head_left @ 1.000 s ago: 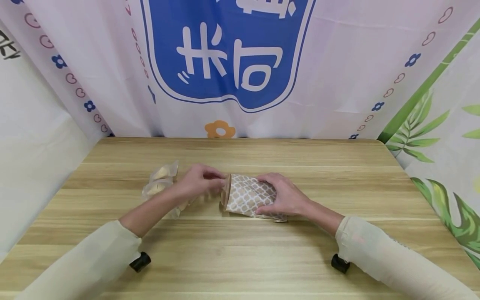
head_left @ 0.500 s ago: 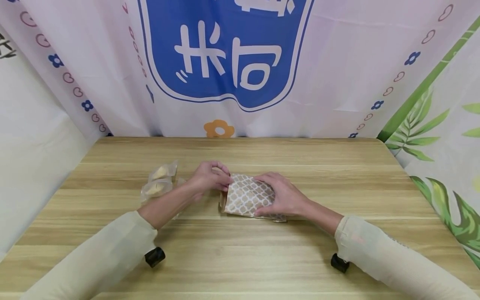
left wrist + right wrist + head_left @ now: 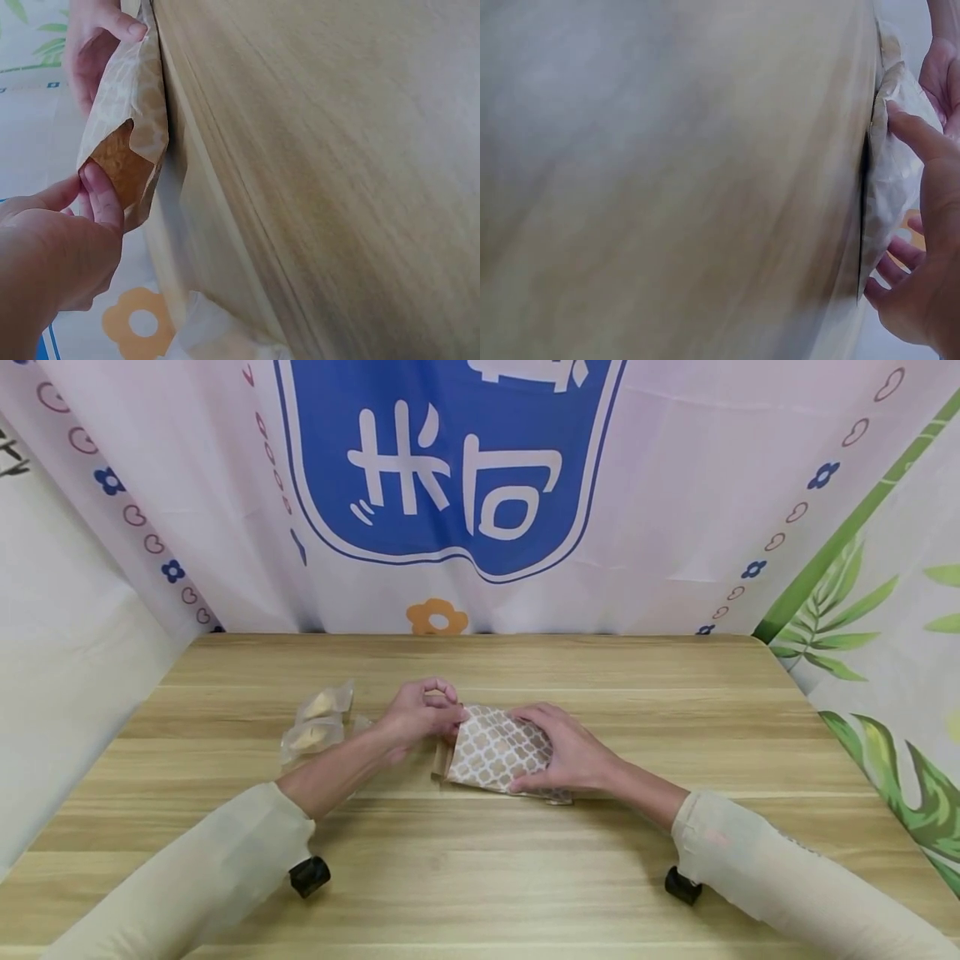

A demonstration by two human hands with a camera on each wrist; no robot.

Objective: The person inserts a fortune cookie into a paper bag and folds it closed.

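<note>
A brown paper bag (image 3: pixel 491 750) with a white lattice pattern lies flat on the table, its mouth to the left. At the far corner of that mouth, my left hand (image 3: pixel 422 714) pinches the edge between thumb and fingers. In the left wrist view the mouth gapes, and the plain brown inside (image 3: pixel 124 169) shows under the lifted edge. My right hand (image 3: pixel 567 753) holds the bag's right half, fingers at the far side and thumb at the near side. The right wrist view has the right thumb (image 3: pixel 915 135) pressing on the bag's crumpled edge.
To the left of my left hand lie clear packets (image 3: pixel 312 737) with pale yellow pieces inside; one is partly hidden by the forearm. The wooden table (image 3: pixel 480 877) ends at a printed curtain (image 3: pixel 675 527) at the back.
My left hand moved right to the bag's mouth and took its far corner, then lifted it, so the mouth stands wider. The right hand stayed in place on the bag.
</note>
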